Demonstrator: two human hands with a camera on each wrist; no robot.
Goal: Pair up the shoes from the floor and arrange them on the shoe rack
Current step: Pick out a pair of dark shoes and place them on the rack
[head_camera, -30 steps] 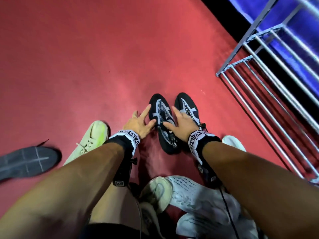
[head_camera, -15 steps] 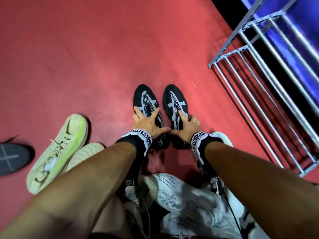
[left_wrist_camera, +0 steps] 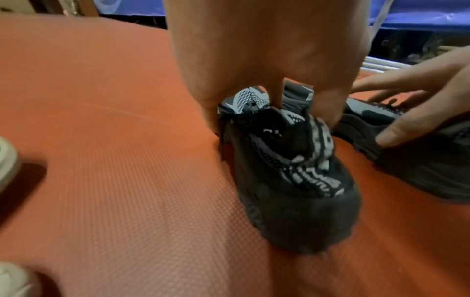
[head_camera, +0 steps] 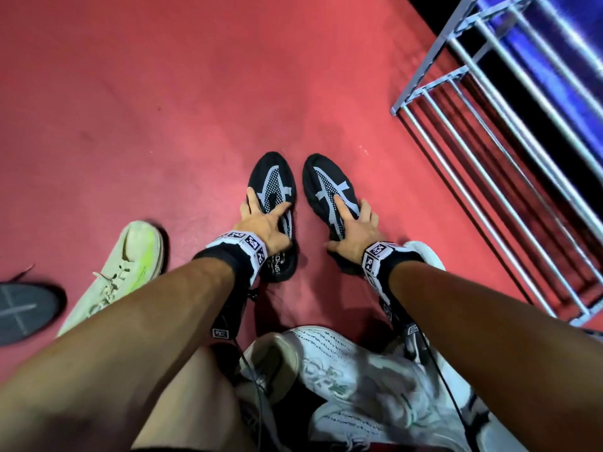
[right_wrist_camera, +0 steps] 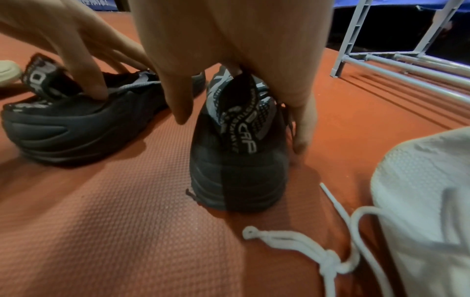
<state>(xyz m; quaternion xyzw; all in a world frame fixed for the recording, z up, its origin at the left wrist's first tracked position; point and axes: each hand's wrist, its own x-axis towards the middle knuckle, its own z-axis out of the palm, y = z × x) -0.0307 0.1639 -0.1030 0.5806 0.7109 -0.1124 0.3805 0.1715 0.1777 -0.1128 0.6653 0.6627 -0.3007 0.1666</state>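
Now gripping the left black mesh sneaker with grey stripes [head_camera: 272, 187] with the left hand [head_camera: 266, 225], thumb and fingers curling over its collar; clasping the matching right black sneaker [head_camera: 326, 190] with the right hand [head_camera: 354, 231], fingers wrapping its sides. Both resting side by side on the red textured floor mat [head_camera: 163, 109], toes pointing away, apart from the grey metal shoe rack [head_camera: 489, 151]. Lying nearby: pale cream-and-lime sneaker [head_camera: 120, 272], white knit sneakers [head_camera: 342, 363].
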